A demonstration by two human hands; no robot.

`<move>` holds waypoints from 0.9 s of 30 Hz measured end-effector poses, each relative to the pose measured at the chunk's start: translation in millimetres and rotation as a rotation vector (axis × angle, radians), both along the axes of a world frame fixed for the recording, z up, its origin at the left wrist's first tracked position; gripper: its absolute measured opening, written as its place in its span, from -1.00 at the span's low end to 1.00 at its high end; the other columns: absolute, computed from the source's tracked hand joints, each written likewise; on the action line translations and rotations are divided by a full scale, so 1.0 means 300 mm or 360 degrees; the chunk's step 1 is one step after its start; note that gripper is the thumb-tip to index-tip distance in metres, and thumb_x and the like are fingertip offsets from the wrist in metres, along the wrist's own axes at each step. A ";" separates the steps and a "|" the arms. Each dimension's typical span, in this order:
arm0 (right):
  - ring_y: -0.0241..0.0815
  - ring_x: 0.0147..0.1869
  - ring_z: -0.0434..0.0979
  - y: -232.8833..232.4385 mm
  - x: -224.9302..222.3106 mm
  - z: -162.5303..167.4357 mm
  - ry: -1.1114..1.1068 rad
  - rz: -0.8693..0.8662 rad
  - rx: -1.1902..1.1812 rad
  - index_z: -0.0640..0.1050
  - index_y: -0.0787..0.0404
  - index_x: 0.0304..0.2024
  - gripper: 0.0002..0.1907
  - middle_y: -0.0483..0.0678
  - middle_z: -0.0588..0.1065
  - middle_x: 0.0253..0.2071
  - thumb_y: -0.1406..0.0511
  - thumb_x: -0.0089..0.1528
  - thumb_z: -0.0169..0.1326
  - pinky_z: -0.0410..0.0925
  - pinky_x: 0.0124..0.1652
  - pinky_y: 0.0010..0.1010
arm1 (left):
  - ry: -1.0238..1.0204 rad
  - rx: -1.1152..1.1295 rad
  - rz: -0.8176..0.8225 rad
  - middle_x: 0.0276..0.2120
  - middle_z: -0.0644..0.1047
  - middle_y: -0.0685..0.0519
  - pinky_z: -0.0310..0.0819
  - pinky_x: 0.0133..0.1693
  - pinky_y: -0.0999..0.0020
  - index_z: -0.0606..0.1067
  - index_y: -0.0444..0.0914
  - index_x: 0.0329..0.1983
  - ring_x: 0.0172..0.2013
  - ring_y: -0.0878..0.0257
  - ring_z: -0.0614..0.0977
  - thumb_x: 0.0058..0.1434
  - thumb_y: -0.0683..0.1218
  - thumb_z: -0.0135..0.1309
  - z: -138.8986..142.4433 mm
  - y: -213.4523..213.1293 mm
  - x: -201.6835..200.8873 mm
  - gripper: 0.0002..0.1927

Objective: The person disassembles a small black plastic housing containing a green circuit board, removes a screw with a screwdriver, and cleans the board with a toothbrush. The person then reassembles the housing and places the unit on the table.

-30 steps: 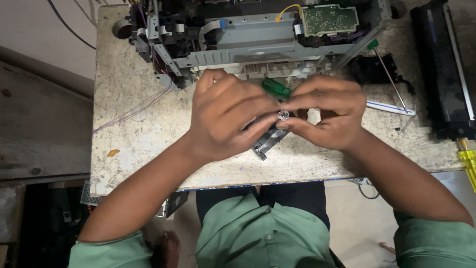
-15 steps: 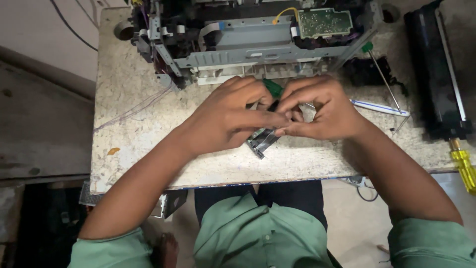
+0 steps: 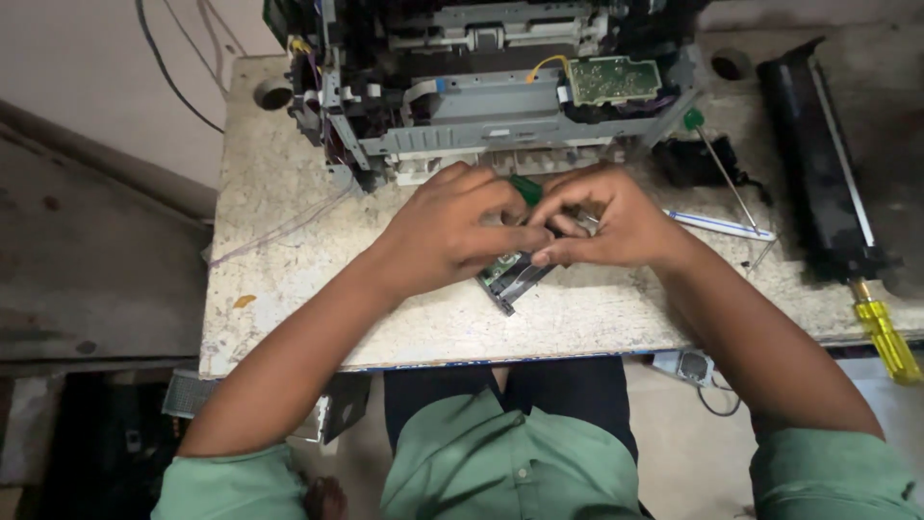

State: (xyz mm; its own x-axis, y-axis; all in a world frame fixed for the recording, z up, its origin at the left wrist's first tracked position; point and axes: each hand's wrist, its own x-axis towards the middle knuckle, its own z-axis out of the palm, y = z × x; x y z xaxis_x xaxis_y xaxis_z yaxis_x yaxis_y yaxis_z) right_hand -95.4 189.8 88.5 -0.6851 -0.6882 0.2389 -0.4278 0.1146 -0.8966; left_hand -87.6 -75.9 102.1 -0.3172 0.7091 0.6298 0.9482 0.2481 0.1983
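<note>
Dim, even indoor light, soft shadows, dark corners, slight wide-angle bending at edges, mostly sharp.

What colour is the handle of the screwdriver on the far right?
Clear yellow; the screwdriver handle shows in the head view.

green circuit board (image 3: 613,80) at 12 o'clock, speckled grey-white stone tabletop (image 3: 279,250), clear yellow screwdriver handle (image 3: 887,339) at 4 o'clock, green shirt sleeves (image 3: 835,472).

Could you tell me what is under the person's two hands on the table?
A small dark part with a green board pokes out below the left hand and right hand; the rest is covered.
</note>
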 end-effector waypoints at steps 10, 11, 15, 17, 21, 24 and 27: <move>-0.48 -0.27 0.35 -0.008 0.077 -0.016 -0.0364 -0.0048 -0.0236 0.57 0.25 -0.17 -0.63 -0.26 0.42 -0.35 0.50 0.02 0.42 0.27 -0.26 -0.60 | 0.0239 0.0024 0.0138 -0.15 0.52 0.19 0.37 -0.12 0.20 0.61 0.06 0.09 -0.10 0.19 0.55 0.07 -0.10 0.33 0.060 0.008 0.105 -0.53; -0.48 -0.27 0.36 -0.006 0.080 -0.017 -0.0341 -0.0053 -0.0238 0.57 0.24 -0.18 -0.64 -0.25 0.43 -0.34 0.50 0.02 0.42 0.27 -0.26 -0.59 | 0.0226 0.0020 0.0138 -0.15 0.53 0.19 0.37 -0.13 0.20 0.61 0.05 0.09 -0.11 0.19 0.55 0.06 -0.11 0.33 0.064 0.012 0.109 -0.52; -0.47 -0.24 0.40 0.000 0.087 -0.010 -0.0381 -0.0013 -0.0294 0.55 0.22 -0.21 -0.70 -0.26 0.43 -0.34 0.45 0.09 0.41 0.31 -0.21 -0.57 | 0.0164 0.0007 0.0053 -0.19 0.53 0.16 0.41 -0.15 0.19 0.64 -0.02 0.13 -0.16 0.16 0.55 -0.02 -0.19 0.30 0.065 0.034 0.112 -0.43; -0.47 -0.26 0.41 -0.001 0.085 0.002 -0.0444 -0.0011 -0.0312 0.56 0.21 -0.20 -0.70 -0.27 0.44 -0.35 0.43 0.09 0.41 0.34 -0.23 -0.56 | 0.0050 0.0130 0.0037 -0.21 0.54 0.15 0.45 -0.14 0.21 0.65 -0.03 0.07 -0.18 0.17 0.56 0.03 -0.19 0.32 0.058 0.051 0.109 -0.52; -0.39 -0.32 0.38 0.017 0.097 0.090 -0.0165 -0.0140 0.0090 0.56 0.19 -0.16 -0.59 -0.23 0.41 -0.41 0.29 0.01 0.46 0.30 -0.30 -0.51 | -0.0442 0.0455 -0.0051 -0.25 0.56 0.09 0.49 -0.19 0.27 0.64 -0.10 0.03 -0.23 0.19 0.58 0.16 -0.19 0.35 0.041 0.076 0.094 -0.65; -0.14 -0.32 0.56 0.099 0.107 0.184 0.0848 -0.0447 0.1121 0.61 0.15 -0.21 -0.55 -0.08 0.55 -0.37 0.05 0.01 0.44 0.40 -0.30 -0.29 | -0.0563 0.0519 -0.0067 -0.27 0.58 0.08 0.52 -0.18 0.27 0.65 -0.12 0.02 -0.22 0.19 0.59 0.21 -0.18 0.33 0.037 0.076 0.066 -0.69; -0.06 -0.17 0.63 0.196 0.120 0.223 0.0831 -0.0788 0.1469 0.63 0.05 -0.14 -0.65 -0.08 0.62 -0.24 0.15 0.04 0.33 0.44 -0.18 -0.19 | -0.0383 0.0411 0.0045 -0.28 0.58 0.05 0.53 -0.17 0.25 0.67 -0.10 0.01 -0.22 0.16 0.58 0.18 -0.21 0.31 0.034 0.083 0.040 -0.68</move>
State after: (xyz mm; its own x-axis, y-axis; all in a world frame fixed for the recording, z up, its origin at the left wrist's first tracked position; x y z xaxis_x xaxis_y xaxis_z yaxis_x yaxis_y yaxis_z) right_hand -59.4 248.6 155.4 -0.8934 -0.4331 0.1193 -0.4457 0.8879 -0.1143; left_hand -75.7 -51.0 112.4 -0.4956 0.5253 0.6917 0.8601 0.1861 0.4750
